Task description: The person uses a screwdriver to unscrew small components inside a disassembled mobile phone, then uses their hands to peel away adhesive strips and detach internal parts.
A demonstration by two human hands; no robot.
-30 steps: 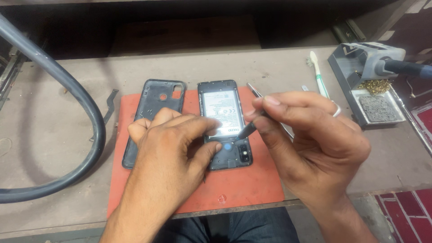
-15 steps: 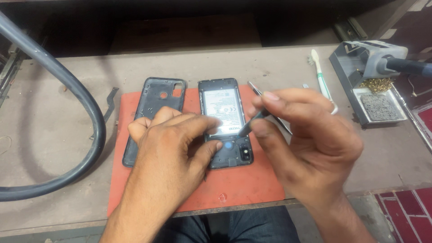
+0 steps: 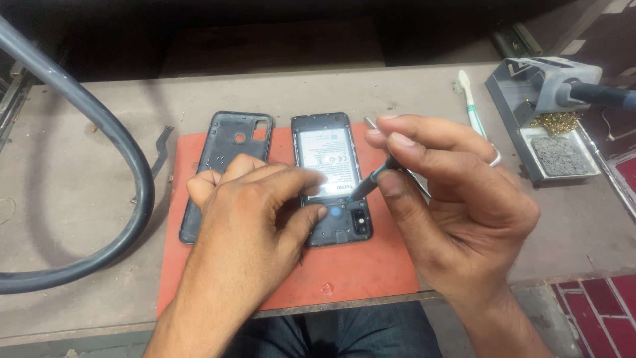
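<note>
- opened black smartphone [image 3: 331,179], back cover off, lies face down on the red rubber repair mat [image 3: 358,278], mid worktop [image 3: 86,146], silver battery and lower board exposed
- left hand [image 3: 255,219] rests on the phone's lower left edge, fingers [image 3: 301,179] curled together and pressed on the frame and battery bottom, thumb tip just beside the round blue part on the board
- right hand [image 3: 457,199] has fingers clamped on a thin dark metal tool [image 3: 371,180], pen-style grip, tip down at the battery's lower edge; cannot tell if it's tweezers or a pry pick
- removed black plastic back cover [image 3: 225,166] lies inside-up just left of the phone, partly under the left hand
- handling, my read: phone light and stiff, but the bare board and flex parts look fragile and the battery shouldn't be pierced; hold by the side frame edges, not on the board
- cover is thin, probably flexes; take by the long edges
- also there: white-green toothbrush [image 3: 472,103], grey soldering stand with brass wool [image 3: 550,119] at right, thick grey hose [image 3: 99,132] looping at left
</note>
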